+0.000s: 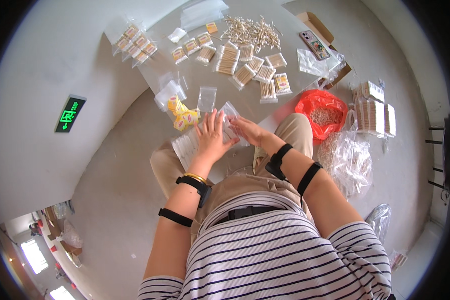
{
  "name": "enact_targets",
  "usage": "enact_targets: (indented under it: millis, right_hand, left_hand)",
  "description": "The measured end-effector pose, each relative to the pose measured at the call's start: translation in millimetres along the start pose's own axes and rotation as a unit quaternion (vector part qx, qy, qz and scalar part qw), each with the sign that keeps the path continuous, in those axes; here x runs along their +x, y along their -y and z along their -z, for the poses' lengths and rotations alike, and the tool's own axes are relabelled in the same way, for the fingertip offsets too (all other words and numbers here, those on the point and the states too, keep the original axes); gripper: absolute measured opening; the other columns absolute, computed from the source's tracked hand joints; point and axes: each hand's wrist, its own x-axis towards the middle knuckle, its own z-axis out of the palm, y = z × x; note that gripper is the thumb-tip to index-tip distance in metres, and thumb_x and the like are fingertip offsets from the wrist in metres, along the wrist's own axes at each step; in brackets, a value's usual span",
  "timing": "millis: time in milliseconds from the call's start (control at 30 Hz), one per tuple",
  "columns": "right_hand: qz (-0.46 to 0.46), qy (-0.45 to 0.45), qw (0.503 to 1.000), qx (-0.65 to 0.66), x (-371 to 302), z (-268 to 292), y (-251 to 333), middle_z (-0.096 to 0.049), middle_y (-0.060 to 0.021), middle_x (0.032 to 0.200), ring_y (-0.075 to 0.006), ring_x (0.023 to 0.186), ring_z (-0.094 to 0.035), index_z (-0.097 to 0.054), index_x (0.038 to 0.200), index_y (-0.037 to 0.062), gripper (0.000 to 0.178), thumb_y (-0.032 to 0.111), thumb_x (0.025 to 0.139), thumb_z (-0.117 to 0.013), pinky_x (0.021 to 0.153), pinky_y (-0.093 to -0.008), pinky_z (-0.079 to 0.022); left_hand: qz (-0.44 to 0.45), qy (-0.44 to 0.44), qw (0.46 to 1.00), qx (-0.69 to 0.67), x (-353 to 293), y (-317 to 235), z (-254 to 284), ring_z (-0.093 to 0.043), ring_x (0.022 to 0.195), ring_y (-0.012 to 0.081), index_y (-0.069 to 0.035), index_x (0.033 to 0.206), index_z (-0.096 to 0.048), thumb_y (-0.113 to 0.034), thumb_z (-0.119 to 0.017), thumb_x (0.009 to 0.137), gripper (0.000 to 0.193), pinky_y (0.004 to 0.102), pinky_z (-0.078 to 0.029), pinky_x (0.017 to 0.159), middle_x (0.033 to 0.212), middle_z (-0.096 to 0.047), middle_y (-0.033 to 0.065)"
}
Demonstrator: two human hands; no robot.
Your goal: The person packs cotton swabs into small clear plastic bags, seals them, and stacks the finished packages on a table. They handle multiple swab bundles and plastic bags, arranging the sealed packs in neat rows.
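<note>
My left hand (212,134) lies palm down with its fingers spread, over a clear plastic bag (229,109) at the table's near edge. From the right, my right hand (249,130) has its fingers together at the same bag's edge, seemingly pinching it; the fingertips partly hide the grip. Beneath my left hand, a stack of clear bags with white strips (185,146) rests across my lap. Just beyond my fingers is a small empty zip bag (207,99). Yellow printed cards (185,116) lie to the left of my left hand.
Farther back are bundled cotton swabs (227,60), a loose swab pile (252,32) and a phone (315,45). Packed bags (134,45) sit at the far left corner. A red bag of swabs (325,112) stands right of my knee, near stacked swab packs (371,116).
</note>
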Motion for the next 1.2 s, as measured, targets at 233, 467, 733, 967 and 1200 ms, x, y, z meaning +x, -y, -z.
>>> enact_targets:
  millis: [233,467,733,967,1200]
  right_hand:
    - [-0.008,0.028,0.995,-0.097,-1.4,19.3,3.5,-0.053,-0.0054,0.142,-0.0158,0.121,-0.050,-0.052,0.149,0.0105,0.045,0.029,0.108,-0.047,0.102,-0.0320,-0.042]
    - [0.142,-0.172,0.828,-0.514,46.3,37.8,125.7,-0.073,-0.0119,0.078,-0.0232,0.073,-0.070,-0.074,0.096,0.0003,0.032,0.030,0.087,-0.067,0.072,-0.0375,-0.055]
    - [0.184,-0.251,0.770,-0.557,225.3,-17.2,248.2,-0.075,-0.0177,0.105,-0.0318,0.102,-0.071,-0.075,0.106,0.0058,0.038,0.036,0.083,-0.074,0.090,-0.0399,-0.055]
    - [0.078,-0.371,0.681,-0.626,317.7,1.0,252.1,-0.069,-0.0189,0.125,-0.0392,0.122,-0.062,-0.061,0.129,0.0022,0.063,0.045,0.084,-0.074,0.102,-0.0425,-0.050]
    - [0.007,-0.384,0.686,-0.617,318.8,-27.5,258.4,-0.069,-0.0179,0.124,-0.0355,0.118,-0.065,-0.059,0.130,0.0017,0.071,0.046,0.078,-0.079,0.101,-0.0428,-0.051]
  left_hand:
    - [-0.002,-0.021,0.999,0.041,2.3,-5.1,-3.3,-0.024,0.152,0.0374,-0.013,0.161,-0.024,-0.071,-0.070,0.077,0.112,0.0716,-0.009,0.119,0.166,-0.025,0.0093]
    - [0.000,-0.029,0.999,0.036,1.4,-2.7,-3.2,-0.023,0.152,0.0370,-0.012,0.162,-0.023,-0.073,-0.065,0.079,0.111,0.0734,-0.008,0.117,0.166,-0.025,0.0099]
    - [0.014,-0.023,0.999,-0.023,-0.6,-2.5,3.2,-0.025,0.151,0.0395,-0.010,0.161,-0.025,-0.074,-0.064,0.079,0.112,0.0741,-0.011,0.116,0.165,-0.028,0.0119]
    - [0.012,-0.001,0.997,-0.073,1.9,-4.1,8.7,-0.024,0.152,0.0398,-0.013,0.163,-0.022,-0.070,-0.070,0.075,0.114,0.0763,-0.012,0.116,0.168,-0.022,0.0099]
    - [0.021,0.021,0.996,-0.083,3.2,-1.7,6.4,-0.023,0.152,0.0399,-0.013,0.163,-0.022,-0.069,-0.070,0.076,0.114,0.0763,-0.012,0.116,0.169,-0.021,0.0094]
